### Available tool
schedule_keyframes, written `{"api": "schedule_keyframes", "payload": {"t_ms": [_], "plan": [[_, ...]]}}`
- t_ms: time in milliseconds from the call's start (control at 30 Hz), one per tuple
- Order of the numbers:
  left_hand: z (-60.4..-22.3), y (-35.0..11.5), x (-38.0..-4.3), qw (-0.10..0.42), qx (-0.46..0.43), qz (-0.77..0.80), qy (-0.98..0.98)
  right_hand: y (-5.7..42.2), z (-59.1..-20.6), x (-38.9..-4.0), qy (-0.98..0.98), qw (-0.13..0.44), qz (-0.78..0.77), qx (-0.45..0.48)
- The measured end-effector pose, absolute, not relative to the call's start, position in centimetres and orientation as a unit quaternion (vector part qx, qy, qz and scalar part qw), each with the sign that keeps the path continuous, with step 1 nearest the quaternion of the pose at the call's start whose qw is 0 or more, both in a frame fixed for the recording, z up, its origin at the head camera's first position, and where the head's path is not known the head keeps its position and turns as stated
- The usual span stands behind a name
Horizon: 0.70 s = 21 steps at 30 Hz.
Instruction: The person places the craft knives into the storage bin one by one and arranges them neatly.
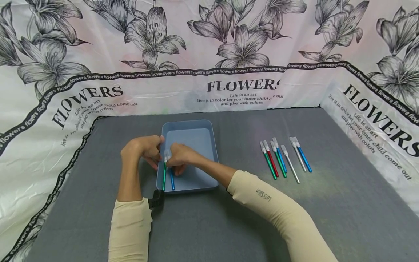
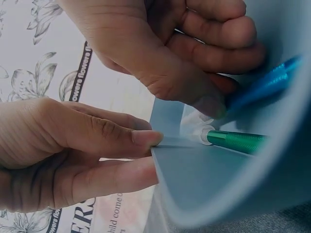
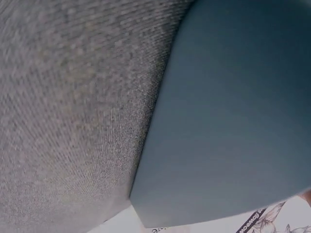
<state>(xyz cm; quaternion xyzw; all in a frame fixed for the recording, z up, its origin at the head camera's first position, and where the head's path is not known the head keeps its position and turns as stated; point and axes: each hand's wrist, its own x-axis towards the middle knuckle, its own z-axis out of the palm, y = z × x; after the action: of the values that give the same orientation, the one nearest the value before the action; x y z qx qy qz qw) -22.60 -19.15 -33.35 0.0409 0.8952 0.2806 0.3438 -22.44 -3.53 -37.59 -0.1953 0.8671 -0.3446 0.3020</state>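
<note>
My left hand grips the left wall of a blue-grey tray; in the left wrist view its thumb and fingers pinch the rim from both sides. Inside the tray, my right hand holds a blue craft knife near its capped end, fingers curled. That knife's cap is hidden behind the thumb. Beside it, along the left wall, lies a green craft knife with a clear cap. The right wrist view shows only the outer tray wall and grey cloth, with barely any hand.
To the right, several capped craft knives lie on the grey cloth: green ones, a red one, silver ones and blue ones. A flower-printed curtain surrounds the back and sides.
</note>
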Motion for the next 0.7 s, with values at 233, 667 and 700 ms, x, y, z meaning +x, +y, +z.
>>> {"api": "schedule_keyframes", "payload": {"t_ms": [233,667,700], "plan": [[-33.3,-19.2,-22.6,0.347,0.033,0.282,0.894,-3.8,-37.4,-22.6,0.855,0.321,-0.347,-0.214],[-33.5,-19.3,-22.7,0.348,0.037,0.297,0.888,-2.9,-37.0,-22.5,0.837,0.344,-0.358,-0.231],[-33.5,-19.2,-22.7,0.350,0.040,0.298,0.887,-2.7,-36.8,-22.5,0.837,0.343,-0.356,-0.236]]}}
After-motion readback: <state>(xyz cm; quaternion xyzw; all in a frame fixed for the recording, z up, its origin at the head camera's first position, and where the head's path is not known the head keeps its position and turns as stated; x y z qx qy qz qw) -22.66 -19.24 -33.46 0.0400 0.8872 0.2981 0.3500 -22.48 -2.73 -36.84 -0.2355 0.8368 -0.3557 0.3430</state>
